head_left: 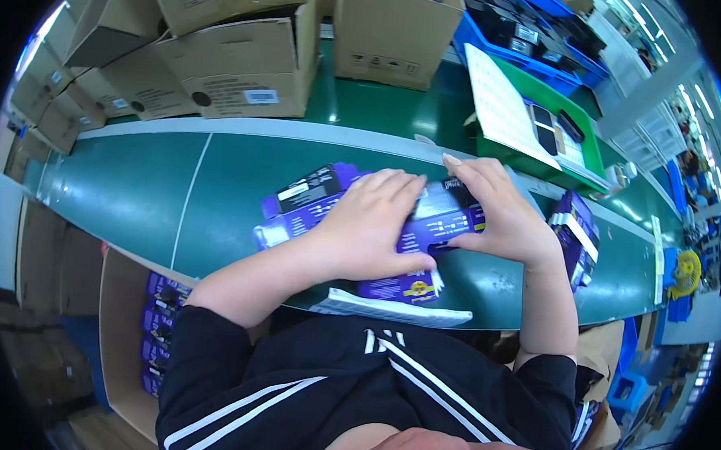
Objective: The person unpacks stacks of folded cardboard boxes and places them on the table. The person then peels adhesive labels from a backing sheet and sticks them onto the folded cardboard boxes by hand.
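Observation:
A small purple carton (pixel 437 230) with a dark, glossy upper part lies between my hands at the middle of the table. My left hand (pixel 369 221) is laid across its left side, fingers on top and thumb lower down, gripping it. At the carton's right end, my right hand (pixel 502 211) is curled, fingers over the far edge and thumb at the near edge. Another purple carton (pixel 309 195) lies under and left of my left hand, partly covered. Below my left thumb, a further purple carton (pixel 402 288) shows its yellow emblem.
Flat white stack, perhaps leaflets (pixel 389 309), lies along the near edge. More purple cartons (pixel 573 238) are bundled at the right. A green bin (pixel 576 176) holds dark devices. Cardboard boxes (pixel 246 71) line the back; an open carton (pixel 123 327) of purple packs stands lower left.

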Demonstrator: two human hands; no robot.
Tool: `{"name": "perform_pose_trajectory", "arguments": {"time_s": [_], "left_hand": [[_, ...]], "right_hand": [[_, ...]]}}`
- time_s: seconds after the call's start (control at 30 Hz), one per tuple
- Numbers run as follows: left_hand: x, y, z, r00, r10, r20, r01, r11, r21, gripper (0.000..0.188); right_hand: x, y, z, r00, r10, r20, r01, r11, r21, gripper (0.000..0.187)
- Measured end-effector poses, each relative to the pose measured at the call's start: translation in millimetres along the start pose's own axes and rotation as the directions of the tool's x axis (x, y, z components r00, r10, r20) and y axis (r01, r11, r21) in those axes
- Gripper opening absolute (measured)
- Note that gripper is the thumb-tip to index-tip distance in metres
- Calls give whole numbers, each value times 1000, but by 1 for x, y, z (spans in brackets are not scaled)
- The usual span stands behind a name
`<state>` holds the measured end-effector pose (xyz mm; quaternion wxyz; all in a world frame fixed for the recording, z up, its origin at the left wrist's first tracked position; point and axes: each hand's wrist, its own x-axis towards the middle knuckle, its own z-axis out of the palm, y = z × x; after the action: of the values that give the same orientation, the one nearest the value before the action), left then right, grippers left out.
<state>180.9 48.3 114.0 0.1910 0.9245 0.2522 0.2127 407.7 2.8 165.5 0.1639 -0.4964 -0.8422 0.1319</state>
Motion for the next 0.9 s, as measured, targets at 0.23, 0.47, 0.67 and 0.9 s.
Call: {"name": "perform_pose_trajectory", "arguments": {"time_s": [0.23,0.47,0.67,0.9], "left_hand": [[-16,-33,-41,941,-339,2,322,893,315,83],[-42,-90,4,872,-489,30,421,778,466,83],[-31,-71,9,970,-194,-143,233,910,343,68],[-36,-28,38,978,191,-89,-183,979,86,36]], "right_hand": [[7,-13,20,858,-6,-514,57,995,83,61],[-11,10,58,694,651,-308,-120,527,842,13],[-4,1,79,614,760,-210,-260,446,856,21],[5,4,111,676,575,-461,-330,796,508,23]]}}
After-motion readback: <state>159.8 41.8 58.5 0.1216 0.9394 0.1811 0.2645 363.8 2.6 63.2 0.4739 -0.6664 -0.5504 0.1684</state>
